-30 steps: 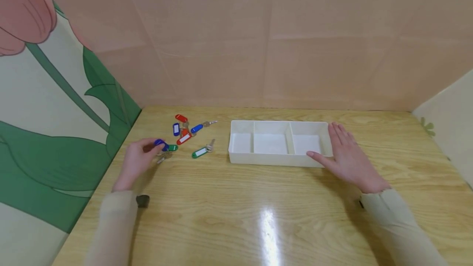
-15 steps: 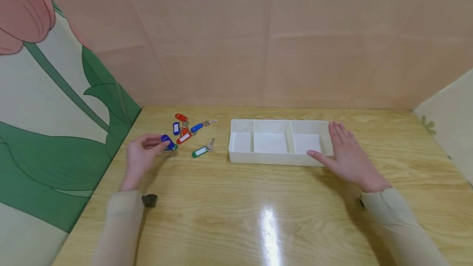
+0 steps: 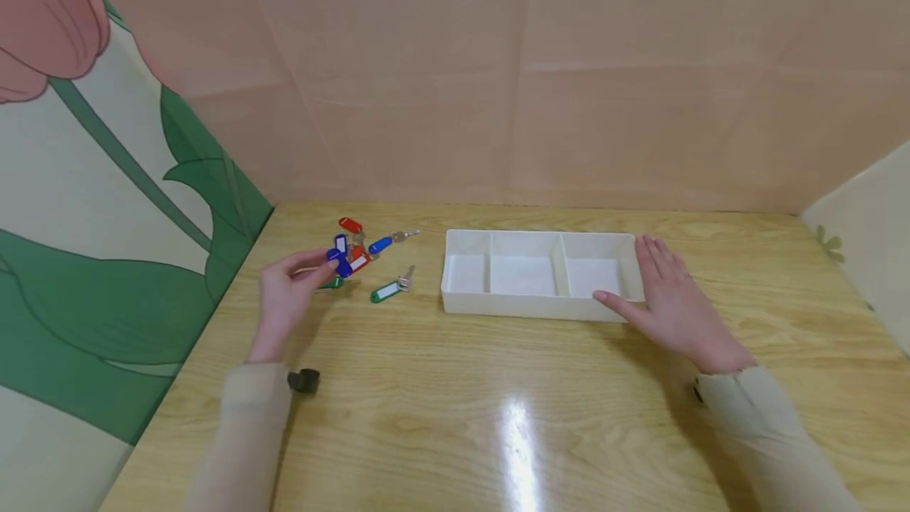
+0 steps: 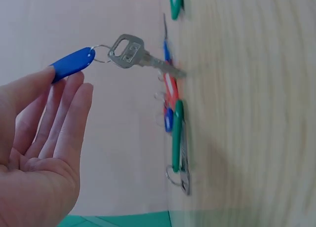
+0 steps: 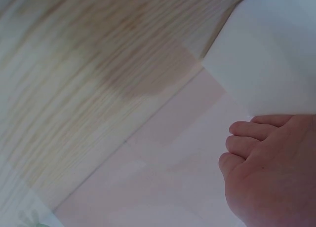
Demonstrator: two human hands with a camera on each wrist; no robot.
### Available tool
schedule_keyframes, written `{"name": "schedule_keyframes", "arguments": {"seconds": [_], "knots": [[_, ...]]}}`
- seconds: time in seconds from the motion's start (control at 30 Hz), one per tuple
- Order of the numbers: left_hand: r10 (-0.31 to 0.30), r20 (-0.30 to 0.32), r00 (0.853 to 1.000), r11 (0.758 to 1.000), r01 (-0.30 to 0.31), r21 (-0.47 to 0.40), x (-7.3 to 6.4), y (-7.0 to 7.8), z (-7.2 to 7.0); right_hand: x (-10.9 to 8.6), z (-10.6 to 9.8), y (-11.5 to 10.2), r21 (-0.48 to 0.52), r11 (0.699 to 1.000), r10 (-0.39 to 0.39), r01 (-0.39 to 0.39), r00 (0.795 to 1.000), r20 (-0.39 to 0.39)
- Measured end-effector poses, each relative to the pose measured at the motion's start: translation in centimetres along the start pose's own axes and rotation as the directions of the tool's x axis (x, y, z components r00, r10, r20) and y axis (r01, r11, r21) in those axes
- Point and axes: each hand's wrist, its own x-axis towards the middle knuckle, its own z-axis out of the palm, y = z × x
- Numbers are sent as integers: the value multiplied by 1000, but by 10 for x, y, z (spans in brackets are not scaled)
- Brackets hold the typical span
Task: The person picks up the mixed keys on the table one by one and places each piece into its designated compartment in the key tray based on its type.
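Note:
My left hand [image 3: 286, 299] pinches a blue key tag [image 4: 74, 64] between thumb and fingertips. From the tag's ring hangs a silver key [image 4: 129, 53], raised over the table in the left wrist view. Beneath it lie a green key tag [image 4: 177, 135], red key tags [image 3: 350, 224] and blue key tags [image 3: 380, 245] with their keys. My right hand [image 3: 671, 303] rests against the right end of a white three-compartment tray [image 3: 526, 305], its fingers straight along the end wall and its thumb on the front rim.
Another green key tag [image 3: 386, 291] with its key lies between the pile and the tray. The wooden table [image 3: 426, 401] meets a pink wall [image 3: 519, 101] at the back. A wall with a painted flower [image 3: 107, 275] stands along the left side.
My left hand has lifted the blue key tag and carried it up and to the right, over the pile. My right hand has stayed at the tray.

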Motion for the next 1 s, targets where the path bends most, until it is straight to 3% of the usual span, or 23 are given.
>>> {"name": "schedule_keyframes", "arguments": {"seconds": [0.33,0.73,1.0], "knots": [[95,-27,995,995,-96,-32,-2,14,14,-2,-2,-2,11,1000,-6,6,1000,-6],[150,-76,986,982,-157,-100,-6,29,31,-1,0,-1,-1,1000,-2,2,1000,-2],[162,-29,986,948,-163,-272,-8,35,42,-1,1,0,6,1000,-14,14,1000,-28]]}}
